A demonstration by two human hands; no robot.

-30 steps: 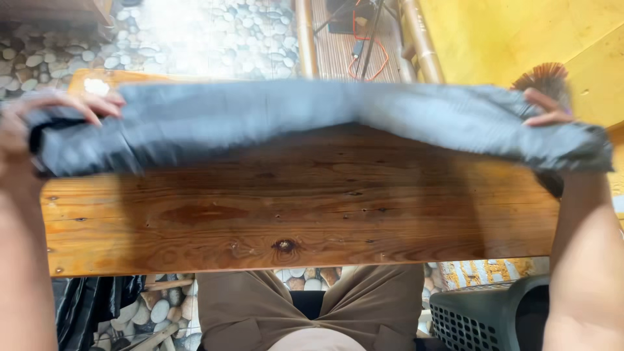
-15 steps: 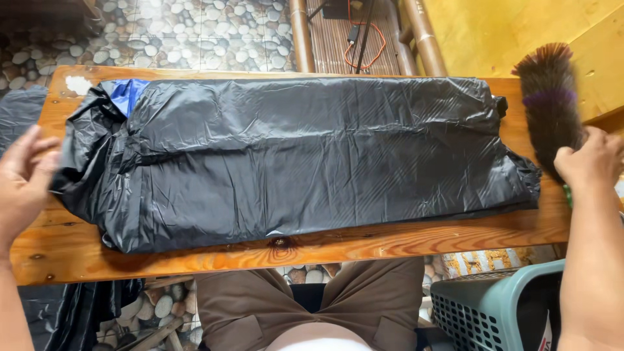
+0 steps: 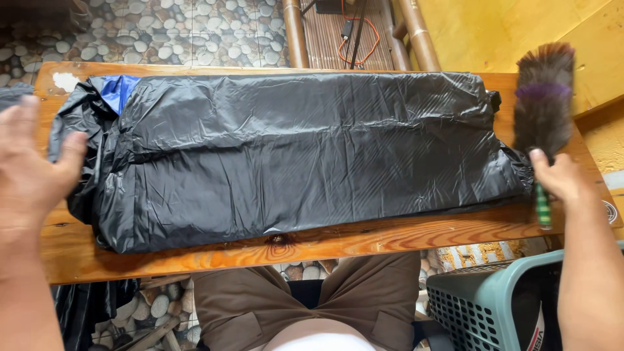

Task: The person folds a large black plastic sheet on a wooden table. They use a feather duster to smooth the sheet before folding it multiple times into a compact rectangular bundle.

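Fingers: those of the left hand [image 3: 29, 172] are spreading wide and holding nothing, the palm hovering just beside the left end of the black plastic bag [image 3: 292, 156]; those of the right hand [image 3: 560, 177] are curling loosely at the bag's right end, close against the duster handle, and whether they are gripping anything cannot be told.

Wooden table [image 3: 338, 244]: long plank top, lying crosswise in front of the person, carrying everything below.

Black plastic bag: lying flat and folded lengthwise across most of the table, wrinkled and glossy, its left end bunching loosely near the left hand.

Plastic basket [image 3: 481, 305]: grey-green, latticed side, sitting below the table's near right corner.

Feather duster [image 3: 543, 97]: dark brown feathers with a purple band, lying on the table's right end, its green striped handle [image 3: 543, 208] pointing toward the person beside the right hand.

Blue sheet [image 3: 117, 91]: a small corner showing under the bag at its upper left.
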